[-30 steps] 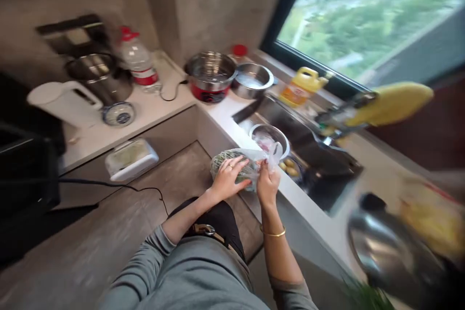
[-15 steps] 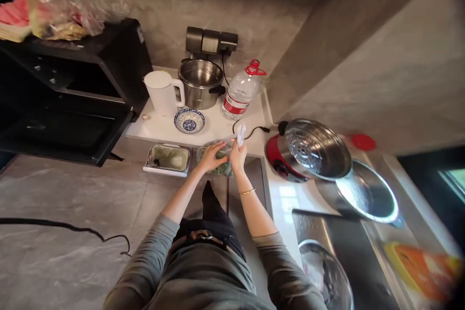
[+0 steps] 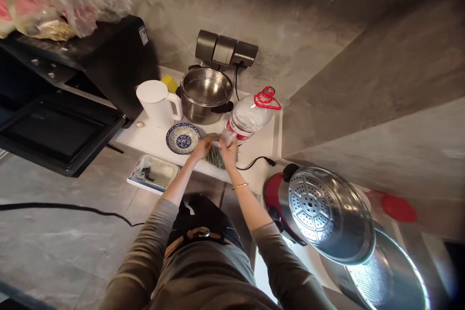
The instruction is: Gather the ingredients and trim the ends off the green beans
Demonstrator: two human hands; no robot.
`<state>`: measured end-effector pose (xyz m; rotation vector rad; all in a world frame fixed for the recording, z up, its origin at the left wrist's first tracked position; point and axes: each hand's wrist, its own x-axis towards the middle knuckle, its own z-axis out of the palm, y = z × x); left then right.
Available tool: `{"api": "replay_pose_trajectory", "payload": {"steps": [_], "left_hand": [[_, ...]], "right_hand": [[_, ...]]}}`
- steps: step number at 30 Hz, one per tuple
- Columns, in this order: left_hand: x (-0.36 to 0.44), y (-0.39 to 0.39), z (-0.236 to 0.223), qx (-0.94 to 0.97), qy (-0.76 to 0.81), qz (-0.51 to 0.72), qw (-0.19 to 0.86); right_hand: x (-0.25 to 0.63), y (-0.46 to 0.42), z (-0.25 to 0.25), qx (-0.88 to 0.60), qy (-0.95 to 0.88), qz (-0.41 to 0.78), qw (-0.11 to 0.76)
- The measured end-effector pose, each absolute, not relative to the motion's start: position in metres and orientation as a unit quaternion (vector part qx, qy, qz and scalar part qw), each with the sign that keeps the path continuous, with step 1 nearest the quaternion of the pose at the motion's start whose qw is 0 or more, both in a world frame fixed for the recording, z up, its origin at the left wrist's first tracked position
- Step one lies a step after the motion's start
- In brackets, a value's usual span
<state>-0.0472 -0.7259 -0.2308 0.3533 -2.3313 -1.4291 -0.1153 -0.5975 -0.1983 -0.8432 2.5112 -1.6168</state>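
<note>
A clear plastic bag with green leafy contents (image 3: 215, 157) sits at the front edge of the white counter, beside the blue-and-white plate (image 3: 183, 139). My right hand (image 3: 228, 153) is closed around the gathered neck of the bag, and a twist of plastic sticks out above the fingers. Close by on the left, my left hand (image 3: 204, 147) pinches the plastic near that neck; its fingertips are partly hidden. Right behind my hands stands a big water bottle (image 3: 250, 118) with a red cap and handle.
Behind the plate are a white pitcher (image 3: 156, 106) and a steel pot (image 3: 203, 101). A black oven door (image 3: 61, 131) hangs open at left. An open drawer-like tray (image 3: 156, 174) juts below the counter. At right stand a red-based steamer (image 3: 323, 213) and a cord (image 3: 256, 161).
The bag of greens has come up from below the counter edge onto the counter. Both hands moved forward with it, and my left hand has closed in on the bag's neck.
</note>
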Motion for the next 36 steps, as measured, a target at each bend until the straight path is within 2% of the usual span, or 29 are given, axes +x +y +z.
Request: {"api": "replay_pose_trajectory", "payload": {"steps": [3, 5, 7, 10, 13, 15, 19, 22, 25, 27, 30, 36], "left_hand": [[-0.025, -0.733, -0.241, 0.21, -0.823, -0.486, 0.204], [-0.002, -0.734, -0.244, 0.249, -0.813, -0.473, 0.232], [0.018, -0.729, -0.241, 0.265, -0.801, -0.44, 0.308], [0.03, -0.71, -0.224, 0.17, -0.829, -0.35, 0.401], [0.012, -0.689, -0.208, -0.067, -0.909, -0.277, 0.304], [-0.005, -0.684, -0.204, -0.107, -0.943, -0.225, 0.22], [-0.013, -0.702, -0.213, 0.061, -0.975, -0.177, 0.121], [0.006, -0.714, -0.222, 0.15, -0.964, -0.194, 0.099], [0.026, -0.709, -0.23, 0.179, -0.957, -0.212, 0.087], [0.033, -0.7, -0.233, 0.187, -0.954, -0.229, 0.047], [0.04, -0.694, -0.235, 0.23, -0.941, -0.248, -0.014], [0.056, -0.707, -0.235, 0.354, -0.902, -0.246, -0.025]], "right_hand": [[-0.103, -0.57, -0.205, -0.289, 0.793, -0.534, 0.051], [-0.09, -0.552, -0.204, -0.313, 0.803, -0.507, 0.01], [-0.081, -0.541, -0.199, -0.348, 0.809, -0.473, -0.032], [-0.08, -0.546, -0.192, -0.397, 0.819, -0.411, -0.055], [-0.093, -0.561, -0.193, -0.428, 0.852, -0.3, -0.023], [-0.101, -0.564, -0.199, -0.424, 0.879, -0.216, 0.014], [-0.103, -0.539, -0.207, -0.351, 0.928, -0.112, 0.05], [-0.095, -0.519, -0.203, -0.327, 0.937, -0.123, 0.024], [-0.087, -0.528, -0.193, -0.419, 0.885, -0.204, 0.016], [-0.083, -0.551, -0.186, -0.543, 0.805, -0.229, 0.069], [-0.081, -0.59, -0.181, -0.618, 0.759, -0.15, 0.14], [-0.097, -0.584, -0.18, -0.486, 0.864, 0.034, 0.128]]}}
